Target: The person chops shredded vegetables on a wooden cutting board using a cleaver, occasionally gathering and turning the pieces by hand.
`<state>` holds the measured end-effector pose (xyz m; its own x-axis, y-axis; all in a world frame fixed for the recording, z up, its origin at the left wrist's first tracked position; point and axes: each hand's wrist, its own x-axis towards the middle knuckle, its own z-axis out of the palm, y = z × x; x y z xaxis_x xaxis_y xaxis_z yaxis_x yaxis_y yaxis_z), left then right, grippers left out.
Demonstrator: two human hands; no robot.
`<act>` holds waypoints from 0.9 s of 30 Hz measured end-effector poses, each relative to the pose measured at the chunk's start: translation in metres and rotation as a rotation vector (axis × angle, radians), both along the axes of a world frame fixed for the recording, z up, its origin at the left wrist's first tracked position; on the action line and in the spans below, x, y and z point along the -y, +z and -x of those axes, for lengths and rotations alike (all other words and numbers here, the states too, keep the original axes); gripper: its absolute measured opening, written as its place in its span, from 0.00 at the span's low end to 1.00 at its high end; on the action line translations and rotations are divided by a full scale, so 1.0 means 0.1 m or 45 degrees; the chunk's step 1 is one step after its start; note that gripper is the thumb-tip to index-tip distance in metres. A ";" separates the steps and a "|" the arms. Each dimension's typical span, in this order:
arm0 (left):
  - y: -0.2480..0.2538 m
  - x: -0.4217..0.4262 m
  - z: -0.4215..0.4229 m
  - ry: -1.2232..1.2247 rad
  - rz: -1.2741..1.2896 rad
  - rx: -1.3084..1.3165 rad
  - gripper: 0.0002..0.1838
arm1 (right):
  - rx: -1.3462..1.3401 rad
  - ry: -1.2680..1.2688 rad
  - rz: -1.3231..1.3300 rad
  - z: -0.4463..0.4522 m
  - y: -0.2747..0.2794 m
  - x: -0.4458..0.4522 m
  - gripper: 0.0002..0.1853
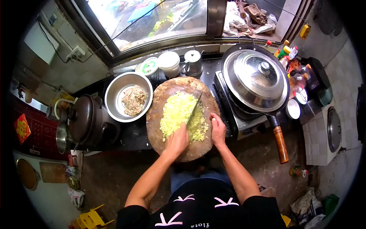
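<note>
A thick round wooden chopping board (158, 110) lies on the black counter, with finely chopped pale yellow-green vegetable (177, 108) heaped on it. My left hand (177, 140) is closed around the handle of a knife (195, 109). The dark blade points away from me and to the right, standing in the chopped pieces; the handle is hidden by the hand. At the board's right rim is my right hand (218, 131), thumb side toward the board and fingers bent around the edge. Left of the board, a steel bowl (110, 100) contains a lump of minced meat (134, 100).
A lidded wok (259, 72) stands on the stove at right, its wooden handle (281, 145) jutting toward me. Behind the board are a white tub (169, 63) and a metal pot (193, 64). A dark lidded cooker (84, 118) stands left; several bottles (299, 82) crowd the right corner.
</note>
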<state>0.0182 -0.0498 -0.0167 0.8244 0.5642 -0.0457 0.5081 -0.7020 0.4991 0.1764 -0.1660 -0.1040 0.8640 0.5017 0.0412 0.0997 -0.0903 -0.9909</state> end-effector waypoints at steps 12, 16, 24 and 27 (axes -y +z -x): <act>0.20 -0.17 -0.07 0.085 0.144 -0.138 0.12 | -0.029 0.010 0.043 -0.02 0.10 0.05 0.19; 0.13 -0.03 -0.15 0.165 0.213 -0.109 0.12 | -0.031 0.006 0.020 -0.01 0.01 0.00 0.19; 0.21 0.03 -0.12 0.123 0.165 -0.087 0.14 | -0.066 0.012 0.014 -0.06 -0.06 -0.01 0.19; 0.14 -0.01 -0.07 0.077 0.206 -0.104 0.15 | -0.023 0.011 0.047 -0.07 -0.05 -0.02 0.19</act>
